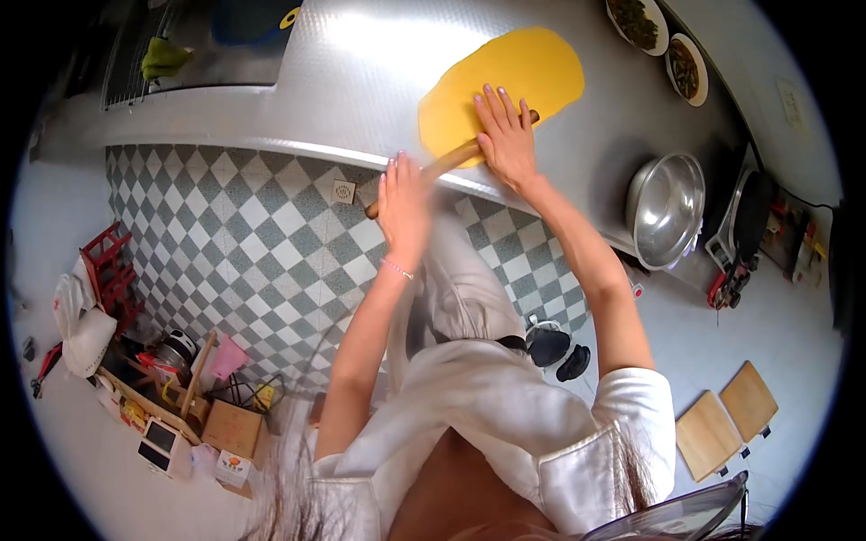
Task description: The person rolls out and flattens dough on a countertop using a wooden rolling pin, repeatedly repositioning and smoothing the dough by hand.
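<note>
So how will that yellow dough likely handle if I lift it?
The dough looks like a thin, broad sheet, so it would probably flop and droop. Being so thin, it might stretch or tear if lifted by one edge. It lies flat on the metal counter, so it may cling a little.

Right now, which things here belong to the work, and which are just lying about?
In use:
Yellow dough sheet
Rolling pin, under the left hand and right hand
Metal counter

Apparently just lying about:
Metal bowl
Two food dishes
Cardboard box
</note>
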Demonstrator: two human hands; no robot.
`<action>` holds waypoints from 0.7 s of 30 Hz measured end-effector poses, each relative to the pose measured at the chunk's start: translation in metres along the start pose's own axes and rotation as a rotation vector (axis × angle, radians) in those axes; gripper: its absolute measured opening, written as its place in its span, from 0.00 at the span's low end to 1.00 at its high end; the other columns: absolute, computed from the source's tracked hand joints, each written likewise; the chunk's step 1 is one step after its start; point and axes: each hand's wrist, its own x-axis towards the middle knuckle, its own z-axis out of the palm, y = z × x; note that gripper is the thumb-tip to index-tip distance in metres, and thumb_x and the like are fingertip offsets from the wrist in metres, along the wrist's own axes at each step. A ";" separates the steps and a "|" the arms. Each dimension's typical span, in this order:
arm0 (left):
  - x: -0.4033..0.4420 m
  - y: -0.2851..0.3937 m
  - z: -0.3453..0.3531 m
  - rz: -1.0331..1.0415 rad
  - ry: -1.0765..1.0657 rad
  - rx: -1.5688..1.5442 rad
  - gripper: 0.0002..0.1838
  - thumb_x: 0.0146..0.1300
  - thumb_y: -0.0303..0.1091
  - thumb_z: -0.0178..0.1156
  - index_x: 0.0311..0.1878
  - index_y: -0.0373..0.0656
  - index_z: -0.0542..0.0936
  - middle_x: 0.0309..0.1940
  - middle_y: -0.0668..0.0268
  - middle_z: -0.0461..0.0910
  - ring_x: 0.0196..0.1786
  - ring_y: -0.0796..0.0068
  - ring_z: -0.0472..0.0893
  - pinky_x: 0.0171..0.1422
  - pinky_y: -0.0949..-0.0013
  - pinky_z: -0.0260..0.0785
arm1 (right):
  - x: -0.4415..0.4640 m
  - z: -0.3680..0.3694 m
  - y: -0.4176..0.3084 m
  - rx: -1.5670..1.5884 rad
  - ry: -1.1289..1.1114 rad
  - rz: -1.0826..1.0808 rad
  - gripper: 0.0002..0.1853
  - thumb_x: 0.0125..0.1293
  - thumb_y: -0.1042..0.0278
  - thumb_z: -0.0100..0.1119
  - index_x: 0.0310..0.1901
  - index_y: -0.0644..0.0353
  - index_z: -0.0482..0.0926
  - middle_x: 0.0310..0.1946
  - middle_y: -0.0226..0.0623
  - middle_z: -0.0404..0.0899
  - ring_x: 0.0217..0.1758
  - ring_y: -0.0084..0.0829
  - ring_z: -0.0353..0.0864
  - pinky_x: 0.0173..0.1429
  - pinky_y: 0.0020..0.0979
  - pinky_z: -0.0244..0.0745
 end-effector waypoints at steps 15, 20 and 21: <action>0.028 -0.038 -0.041 0.537 -0.078 -0.047 0.29 0.55 0.20 0.52 0.63 0.45 0.72 0.52 0.60 0.74 0.53 0.59 0.75 0.58 0.60 0.66 | -0.094 -0.027 -0.005 0.394 0.190 0.163 0.22 0.48 0.68 0.67 0.47 0.59 0.73 0.53 0.41 0.72 0.57 0.46 0.71 0.65 0.48 0.62; 0.148 -0.034 -0.057 0.782 -0.273 -0.048 0.30 0.56 0.21 0.54 0.65 0.44 0.69 0.59 0.57 0.72 0.61 0.55 0.72 0.65 0.56 0.62 | -0.070 -0.010 -0.029 0.337 0.311 0.566 0.25 0.48 0.69 0.69 0.49 0.61 0.72 0.60 0.43 0.68 0.66 0.45 0.65 0.70 0.48 0.57; 0.162 -0.034 -0.055 0.810 -0.299 -0.021 0.29 0.58 0.24 0.54 0.66 0.44 0.68 0.62 0.56 0.69 0.64 0.54 0.69 0.68 0.55 0.59 | -0.064 -0.004 -0.037 0.319 0.316 0.648 0.26 0.48 0.69 0.70 0.50 0.62 0.72 0.62 0.44 0.67 0.68 0.46 0.63 0.71 0.49 0.55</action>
